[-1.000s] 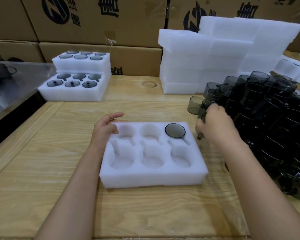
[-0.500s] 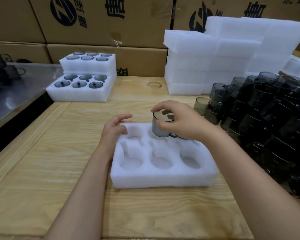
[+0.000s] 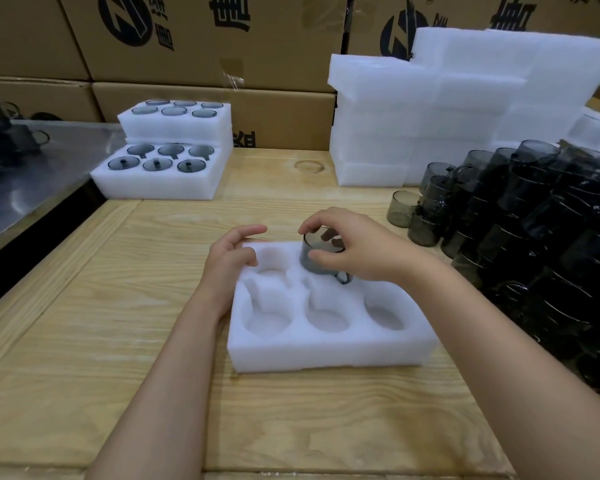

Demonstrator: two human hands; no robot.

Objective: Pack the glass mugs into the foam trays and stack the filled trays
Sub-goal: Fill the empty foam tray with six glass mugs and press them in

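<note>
Mug [image 3: 321,254]: you hold one, short and round, of smoky grey glass with a small loop handle. It stands upright at the far middle pocket of the tray [image 3: 326,355], mouth up, long axis vertical, handle toward the tray's near right. Your right hand [image 3: 357,251] pinches its rim. Your left hand [image 3: 231,258] rests loose-fingered on the tray's far left corner, gripping nothing. The tray has six pockets. Far left of it are two stacked filled trays [image 3: 153,188], each showing six mugs. To its right is a pile [image 3: 534,237] too dense to count.
</note>
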